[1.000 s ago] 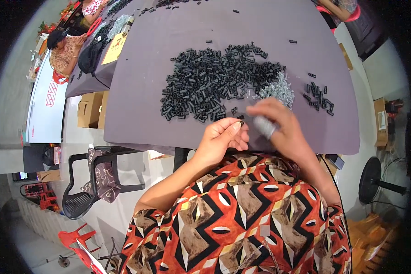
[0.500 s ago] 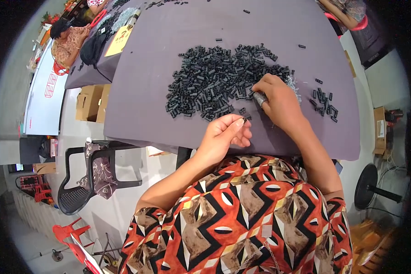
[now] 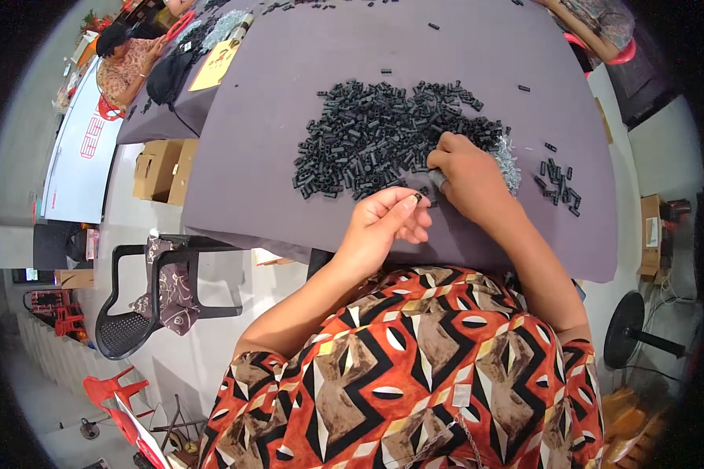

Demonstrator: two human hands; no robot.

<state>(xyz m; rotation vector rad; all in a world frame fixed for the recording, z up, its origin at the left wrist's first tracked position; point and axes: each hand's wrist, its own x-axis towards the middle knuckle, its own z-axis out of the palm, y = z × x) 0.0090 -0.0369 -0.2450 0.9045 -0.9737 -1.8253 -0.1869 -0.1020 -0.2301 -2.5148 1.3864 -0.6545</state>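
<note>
A broad heap of small black tube-shaped parts (image 3: 360,141) lies on the grey-covered table (image 3: 258,156) in front of me. At the heap's near edge, my left hand (image 3: 385,225) pinches one small black part (image 3: 418,198) between thumb and index finger, its other fingers curled. My right hand (image 3: 471,181) is just right of it, at the heap's lower right, with fingers bent together and a grey wrap (image 3: 438,180) round one finger. Whatever those fingers hold is hidden. Beside the right hand lies a pile of small, shiny, clear-looking pieces (image 3: 508,166).
A smaller group of black parts (image 3: 559,186) lies to the right. One person (image 3: 125,66) sits at another table at the far left; another person's arm (image 3: 583,31) shows at the far right. A black chair (image 3: 125,313) and a cardboard box (image 3: 158,168) stand left.
The view has shifted slightly. My right hand has turned a little, its fingers now more tucked in beside the heap. My left hand keeps its pinch on the small black part.
</note>
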